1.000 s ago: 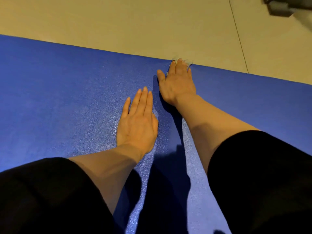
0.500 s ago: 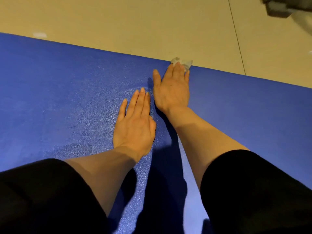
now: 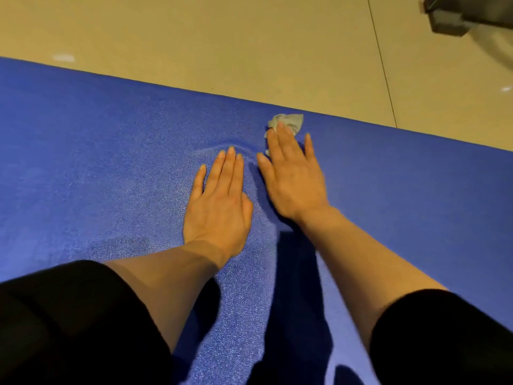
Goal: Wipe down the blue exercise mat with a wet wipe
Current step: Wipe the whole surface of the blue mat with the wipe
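While the mat point(image 3: 111, 168) lay flat across the floor point(image 3: 222, 43), filling most of the head view from the left edge to the right, both hands rested on it near its far edge. The left hand point(image 3: 219, 207) lay palm down with straight fingers held close together, holding nothing, and small ripples showed in the mat just beyond its fingertips. The right hand point(image 3: 294, 176) lay just beside it, also flat and palm down, its fingers straight and slightly spread, pressing the wipe point(image 3: 287, 122) against the mat. The wipe was a crumpled grey-white piece, mostly covered by the fingers, with one bunched end sticking out past the fingertips, close to the mat's far edge. Whether any finger curled round it could not be told. Both forearms were bare, and black sleeves point(image 3: 69, 323) covered the arms at the bottom of the view. Dark shadows of the arms fell on the mat between them. The mat looked speckled and shiny around the hands. A thin seam point(image 3: 381, 62) crossed the beige floor beyond, and a blurred grey object point(image 3: 455, 20) sat in the top right corner.
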